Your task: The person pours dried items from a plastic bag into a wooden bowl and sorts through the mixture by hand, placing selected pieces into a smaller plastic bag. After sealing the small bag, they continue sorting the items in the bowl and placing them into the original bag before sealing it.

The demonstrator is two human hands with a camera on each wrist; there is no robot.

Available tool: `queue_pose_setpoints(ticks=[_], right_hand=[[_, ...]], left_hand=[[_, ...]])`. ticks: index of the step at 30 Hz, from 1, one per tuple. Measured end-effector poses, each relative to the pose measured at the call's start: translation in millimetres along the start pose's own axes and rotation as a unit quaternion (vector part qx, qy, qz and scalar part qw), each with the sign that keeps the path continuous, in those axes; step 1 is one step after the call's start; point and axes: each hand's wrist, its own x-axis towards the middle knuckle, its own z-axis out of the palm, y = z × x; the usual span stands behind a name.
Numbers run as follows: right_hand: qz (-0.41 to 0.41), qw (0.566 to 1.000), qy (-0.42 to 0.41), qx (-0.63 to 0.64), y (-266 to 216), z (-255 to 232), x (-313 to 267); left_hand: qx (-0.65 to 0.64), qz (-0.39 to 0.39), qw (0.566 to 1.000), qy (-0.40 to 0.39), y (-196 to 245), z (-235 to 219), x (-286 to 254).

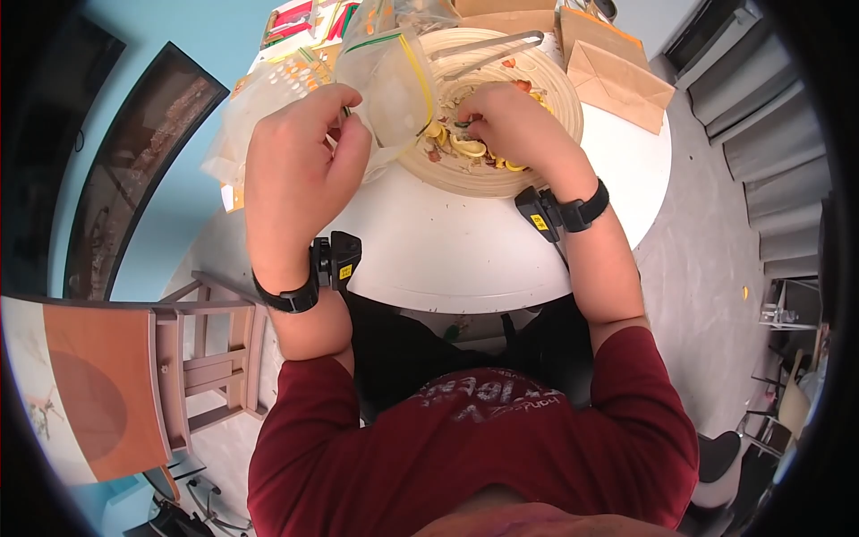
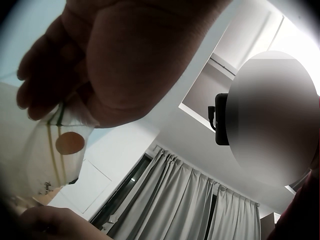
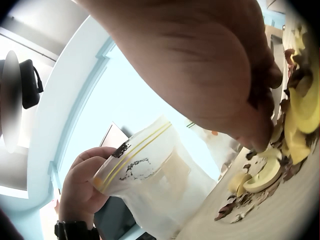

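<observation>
In the head view the left hand (image 1: 304,157) pinches the top edge of a clear zip bag (image 1: 383,89) with a yellow and green strip; the bag hangs with its mouth spread. The right wrist view shows the bag (image 3: 165,185) upright beside the plate. The right hand (image 1: 519,130) is over the round woven plate (image 1: 568,116), its fingertips down among yellow curled pieces (image 3: 265,176) and dry brown-red flakes. Its thumb and fingers are pressed together at the pieces; a small dark bit shows by them in the head view.
Metal tongs (image 1: 488,45) lie across the plate's far side. Brown paper bags (image 1: 617,80) stand at the far right of the white table (image 1: 429,259). Another clear bag with orange and white dots (image 1: 291,80) lies at the left, with red and green items behind.
</observation>
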Motion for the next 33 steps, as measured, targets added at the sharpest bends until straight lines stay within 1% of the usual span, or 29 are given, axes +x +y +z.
queue_pose_setpoints(ticks=[1,4,7,10,13,16,19,22,25,27,28,31,33], right_hand=[[0.002,1.0,0.013,0.015,-1,-4,0],[-0.025,0.988,0.105,0.108,-7,-25,-4],[-0.019,0.975,0.156,0.156,-24,-43,-12],[-0.094,0.958,0.219,0.162,-39,-47,-12],[-0.162,0.948,0.241,0.129,-56,-32,-12],[-0.161,0.951,0.245,0.099,-62,-24,-13],[-0.185,0.933,0.267,0.156,-60,-24,-11],[-0.193,0.92,0.304,0.154,-53,-26,-7],[-0.071,0.958,0.236,0.146,-42,-41,-14],[0.002,0.992,0.093,0.088,-34,-41,-17],[0.039,0.997,0.021,0.058,-30,-40,-18],[0.012,0.999,-0.002,0.037,-13,-14,-13],[0.024,0.999,-0.02,0.016,-11,-6,-13]], left_hand=[[-0.001,0.002,1.0,-0.002,0,0,0],[-0.002,0.006,1.0,-0.004,-1,2,0],[-0.003,0.008,1.0,-0.013,1,4,1],[-0.004,0.018,1.0,-0.02,2,7,1],[-0.004,0.023,0.999,-0.029,3,12,1],[0.002,0.029,0.999,-0.031,4,13,0],[0.007,0.033,0.999,-0.027,5,12,0],[0.007,0.026,1.0,-0.015,5,10,1],[-0.002,-0.002,1.0,0.003,1,6,2],[-0.006,-0.029,0.999,0.017,-2,3,2],[-0.01,-0.034,0.999,0.03,-4,2,3],[-0.025,-0.05,0.997,0.06,-8,0,4],[-0.037,-0.064,0.995,0.074,-11,0,3]])
